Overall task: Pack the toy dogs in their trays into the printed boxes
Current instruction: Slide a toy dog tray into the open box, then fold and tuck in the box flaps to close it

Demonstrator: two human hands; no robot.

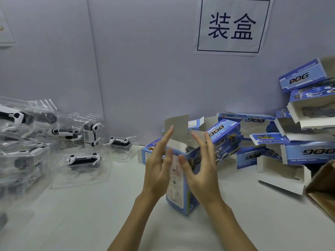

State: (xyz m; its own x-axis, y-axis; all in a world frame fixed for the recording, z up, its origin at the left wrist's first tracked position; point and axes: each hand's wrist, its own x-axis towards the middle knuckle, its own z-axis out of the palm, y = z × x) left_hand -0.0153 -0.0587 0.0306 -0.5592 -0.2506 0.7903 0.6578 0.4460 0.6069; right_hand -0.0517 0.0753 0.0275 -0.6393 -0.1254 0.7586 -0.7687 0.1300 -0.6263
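A blue printed box (178, 194) stands upright on the white table in front of me, its top flaps open and one grey flap raised. A dark toy shows inside its open top. My left hand (157, 165) touches the box's left side with straight fingers. My right hand (201, 169) lies against the right side, fingers straight and spread. Toy dogs in clear trays (82, 160) lie on the left of the table.
A heap of blue DOG boxes (308, 153), some open and empty, fills the right side. A brown carton (322, 185) juts in at the right edge. A pale wall with a paper sign (232, 26) stands behind. More bagged toys (20, 134) pile up at the far left.
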